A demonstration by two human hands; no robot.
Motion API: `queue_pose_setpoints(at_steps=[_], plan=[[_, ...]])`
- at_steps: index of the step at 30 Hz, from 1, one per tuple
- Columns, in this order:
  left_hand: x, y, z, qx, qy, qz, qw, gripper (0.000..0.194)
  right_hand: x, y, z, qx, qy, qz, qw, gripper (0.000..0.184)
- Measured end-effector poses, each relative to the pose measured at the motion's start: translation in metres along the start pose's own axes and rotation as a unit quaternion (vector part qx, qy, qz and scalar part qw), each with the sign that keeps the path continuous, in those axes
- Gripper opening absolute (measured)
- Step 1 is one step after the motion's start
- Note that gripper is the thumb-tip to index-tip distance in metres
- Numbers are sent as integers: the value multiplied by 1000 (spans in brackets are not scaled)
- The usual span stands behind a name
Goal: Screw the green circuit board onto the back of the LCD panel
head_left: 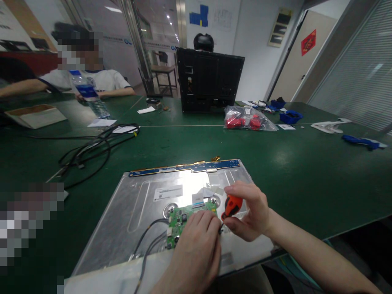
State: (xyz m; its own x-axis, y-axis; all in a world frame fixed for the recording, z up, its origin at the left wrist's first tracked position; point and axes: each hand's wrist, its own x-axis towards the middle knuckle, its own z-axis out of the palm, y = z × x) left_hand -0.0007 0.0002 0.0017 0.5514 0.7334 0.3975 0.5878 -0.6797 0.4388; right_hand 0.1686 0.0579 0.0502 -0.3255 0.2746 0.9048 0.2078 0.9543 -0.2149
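A flat metal display panel [128, 228] lies in front of me, back side up, with a blue circuit strip [171, 169] along its far edge. On its middle sits a green circuit board [177, 218] with black cables running off its left side. My right hand [252, 212] grips a short orange and black screwdriver [233, 205], tilted with its shaft toward the board's right edge. My left hand [199, 245] rests over the board's right part, fingers curled together near the screwdriver's tip. What its fingertips pinch, if anything, is hidden.
Black cables [88, 149] lie coiled at left on the green table [171, 143]. A water bottle [88, 94] stands near a seated person [113, 81]. Farther back are an upright black display [211, 79], a plastic bag with red items [248, 119] and a blue tray [290, 117].
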Motion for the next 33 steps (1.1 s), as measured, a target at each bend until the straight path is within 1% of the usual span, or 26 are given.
queue_pose_setpoints(at_steps=[4, 7, 9, 11, 15, 19, 24, 28, 31, 33], plan=[[1, 0, 0, -4, -12, -8, 1000, 22, 0, 0, -2, 34, -14, 1, 999, 47], [1, -1, 1, -8, -20, -13, 1000, 23, -1, -1, -3, 46, -26, 20, 998, 49], [0, -2, 1, -8, -23, -13, 1000, 23, -2, -2, -2, 42, -24, 30, 998, 51], [0, -1, 1, -4, -21, -10, 1000, 23, -3, -1, 0, 31, -9, 27, 999, 52], [0, 0, 0, 4, -11, -2, 1000, 22, -4, 0, 2, 7, 17, 3, 1000, 48], [0, 0, 0, -1, -11, -2, 1000, 22, -1, -2, 0, -5, 9, 11, 1000, 41], [-2, -2, 1, -3, -3, -3, 1000, 21, -1, -1, 1, 16, 10, 4, 1000, 40], [-1, -2, 1, -3, -14, -11, 1000, 22, -2, 1, -1, 59, -14, 11, 998, 44], [-1, -1, 1, -2, -25, -17, 1000, 22, -2, -1, -4, 58, -38, 24, 997, 44], [-1, 0, 1, 0, -25, -17, 1000, 23, -2, -2, -5, 51, -36, 28, 998, 44]])
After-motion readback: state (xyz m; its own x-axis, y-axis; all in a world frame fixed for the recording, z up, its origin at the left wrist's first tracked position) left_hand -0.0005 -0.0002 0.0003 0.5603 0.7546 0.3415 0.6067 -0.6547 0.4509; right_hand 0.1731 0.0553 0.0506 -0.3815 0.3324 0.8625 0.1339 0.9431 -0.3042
